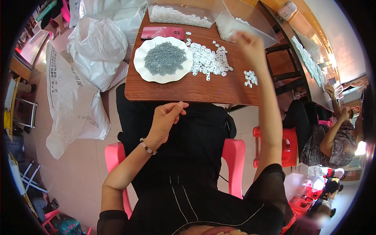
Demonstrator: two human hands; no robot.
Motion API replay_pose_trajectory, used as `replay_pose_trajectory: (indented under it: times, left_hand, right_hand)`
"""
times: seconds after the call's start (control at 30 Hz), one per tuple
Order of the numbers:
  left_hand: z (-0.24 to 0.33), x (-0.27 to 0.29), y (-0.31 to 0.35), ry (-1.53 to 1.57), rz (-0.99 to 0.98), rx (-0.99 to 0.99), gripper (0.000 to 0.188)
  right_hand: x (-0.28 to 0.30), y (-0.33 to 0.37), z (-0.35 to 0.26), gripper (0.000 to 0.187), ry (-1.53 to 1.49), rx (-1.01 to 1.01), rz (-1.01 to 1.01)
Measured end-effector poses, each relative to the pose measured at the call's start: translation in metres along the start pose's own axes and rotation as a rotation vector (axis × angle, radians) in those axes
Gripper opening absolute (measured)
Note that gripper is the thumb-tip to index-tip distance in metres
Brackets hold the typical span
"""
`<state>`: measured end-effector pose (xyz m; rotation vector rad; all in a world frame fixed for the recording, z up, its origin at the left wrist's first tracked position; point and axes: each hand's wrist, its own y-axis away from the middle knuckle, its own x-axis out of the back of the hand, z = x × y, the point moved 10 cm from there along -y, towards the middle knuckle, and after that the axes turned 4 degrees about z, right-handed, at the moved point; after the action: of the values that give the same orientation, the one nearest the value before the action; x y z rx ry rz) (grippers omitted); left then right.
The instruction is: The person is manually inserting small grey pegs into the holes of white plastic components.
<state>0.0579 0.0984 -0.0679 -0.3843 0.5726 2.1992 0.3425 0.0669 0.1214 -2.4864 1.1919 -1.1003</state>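
Observation:
My left hand point(167, 118) is held just off the table's near edge, thumb pressed against the curled fingers; anything in the pinch is too small to make out. My right hand point(250, 47) reaches over the table's far right, beside a clear plastic bin point(254, 33), and its fingertips are smeared by motion. Between the hands lies a pile of small white oval plastic pieces point(208, 59) with dark holes. A smaller group of the same pieces point(250, 79) sits by my right forearm. Left of the pile, a scalloped white plate point(140, 64) holds many thin grey rods point(165, 58).
A pink phone point(163, 33) lies behind the plate. At the back stands a clear bin of white pieces point(180, 17). White sacks point(98, 49) stand on the floor at left. To the right are a red stool point(288, 147) and a seated person point(333, 143) at another table.

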Motion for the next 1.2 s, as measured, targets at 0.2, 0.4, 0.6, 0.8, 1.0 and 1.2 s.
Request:
replay_pose_trajectory:
  times: [0.2,0.4,0.6,0.8,1.0,1.2]
  left_hand:
    - [-0.010,-0.001,-0.002,-0.012,0.002,0.050,0.026]
    - [-0.017,-0.001,-0.002,-0.047,-0.038,0.118,0.023]
    - [-0.024,0.005,0.000,-0.089,-0.026,0.216,0.025]
    - [-0.028,0.002,-0.001,-0.098,-0.045,0.228,0.026]
    - [-0.037,0.000,-0.001,-0.092,-0.045,0.255,0.027]
    - [-0.036,0.007,-0.004,-0.110,-0.019,0.250,0.026]
  right_hand:
    - [0.092,-0.120,0.058,0.035,0.413,0.061,0.315]
    - [0.048,-0.059,0.027,0.024,0.148,0.182,0.249]
    - [-0.068,0.118,-0.027,0.015,-0.078,0.223,-0.586]
    - [-0.131,0.226,0.026,0.042,0.302,0.251,-0.850]
    - [-0.134,0.231,0.170,0.049,0.663,0.300,-0.654]
    - [-0.134,0.217,0.201,0.050,0.861,0.429,-0.279]
